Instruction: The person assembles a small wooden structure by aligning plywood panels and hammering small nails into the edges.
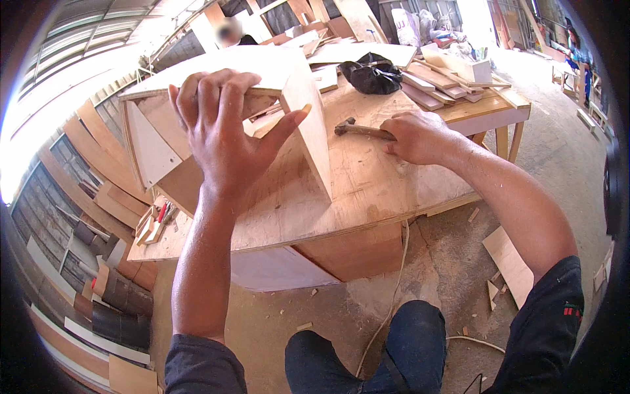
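A plywood cabinet box [312, 125] with white-faced panels stands on the wooden worktable [367, 177], left of centre. My left hand [226, 125] lies over its top front edge, fingers spread and thumb stretched toward the upright right-hand panel. In my right hand [423, 138] is a hammer [361, 130], gripped by its wooden handle. The hammer's head points left, toward the box, and is apart from it. My right fist hides the rest of the handle.
A black bag [372, 73] lies behind the hammer, beside stacked wood strips [446, 82]. Hand tools and offcuts [157, 220] sit at the table's left corner. A pale cable [394, 295] runs down to the floor near my legs. Boards [98, 138] lean along the left wall; another person [230, 34] is behind the box.
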Available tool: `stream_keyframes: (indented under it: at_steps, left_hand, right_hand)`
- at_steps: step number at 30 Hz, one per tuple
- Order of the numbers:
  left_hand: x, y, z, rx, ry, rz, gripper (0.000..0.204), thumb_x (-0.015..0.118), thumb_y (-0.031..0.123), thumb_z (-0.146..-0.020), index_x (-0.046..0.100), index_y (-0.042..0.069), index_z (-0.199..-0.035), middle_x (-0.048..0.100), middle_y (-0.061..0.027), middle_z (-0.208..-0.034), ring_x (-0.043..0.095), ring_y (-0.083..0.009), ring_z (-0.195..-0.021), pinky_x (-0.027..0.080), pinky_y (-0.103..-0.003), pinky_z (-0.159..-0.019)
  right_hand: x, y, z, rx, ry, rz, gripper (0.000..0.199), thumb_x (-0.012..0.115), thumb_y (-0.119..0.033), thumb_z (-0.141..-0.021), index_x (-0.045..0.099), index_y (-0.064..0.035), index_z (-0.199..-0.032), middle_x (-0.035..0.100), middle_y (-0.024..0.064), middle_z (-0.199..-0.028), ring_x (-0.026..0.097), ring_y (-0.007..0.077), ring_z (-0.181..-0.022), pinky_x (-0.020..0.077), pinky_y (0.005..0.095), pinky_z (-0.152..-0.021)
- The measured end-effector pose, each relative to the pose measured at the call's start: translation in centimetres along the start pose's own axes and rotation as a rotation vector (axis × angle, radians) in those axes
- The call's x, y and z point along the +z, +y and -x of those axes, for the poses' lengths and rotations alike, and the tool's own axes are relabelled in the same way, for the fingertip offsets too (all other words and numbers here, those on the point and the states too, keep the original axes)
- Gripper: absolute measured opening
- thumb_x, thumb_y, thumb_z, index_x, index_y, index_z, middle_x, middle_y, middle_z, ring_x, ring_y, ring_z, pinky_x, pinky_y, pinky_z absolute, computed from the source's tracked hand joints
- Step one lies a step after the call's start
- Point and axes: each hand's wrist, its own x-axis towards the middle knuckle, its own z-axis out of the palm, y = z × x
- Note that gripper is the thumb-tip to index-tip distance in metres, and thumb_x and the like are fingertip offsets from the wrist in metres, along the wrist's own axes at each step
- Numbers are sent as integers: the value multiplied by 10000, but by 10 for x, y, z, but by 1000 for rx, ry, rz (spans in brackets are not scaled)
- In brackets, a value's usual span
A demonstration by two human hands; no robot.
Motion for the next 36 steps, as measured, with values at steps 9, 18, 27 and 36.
stream_keyframes:
  at_steps: [9,18,27,36]
  left_hand:
    - [2,0,-5,16,41,2,627,959,468,-713,662,115,-1137,624,-67,-1116,547,-284,-1175,330,-512,-1119]
    - [-2,7,-4,-24,2,16,624,952,487,-700,662,119,-1113,623,-71,-1124,544,-294,-1180,334,-511,-1113]
    - [1,5,-1,-59,-14,39,628,936,512,-720,654,144,-1144,618,-57,-1152,522,-299,-1223,262,-568,-1176]
    - [6,4,2,-45,19,28,665,924,572,-695,681,143,-1141,640,-32,-1155,535,-283,-1225,221,-625,-1199]
  right_hand:
    - [20,-2,-21,60,203,107,226,615,-127,-978,675,56,-1098,701,261,-1139,698,407,-1099,572,499,-922]
    - [-63,10,17,1,478,-532,420,634,-342,-1059,727,59,-1141,762,219,-1029,722,275,-1076,540,421,-948]
    - [-102,4,50,-149,643,-784,480,673,-415,-1046,735,11,-1259,603,-21,-735,540,71,-680,444,265,-650]
    - [-86,-5,38,-141,622,-807,409,628,-423,-1075,748,-53,-1202,414,-121,-637,344,-6,-565,257,189,-520]
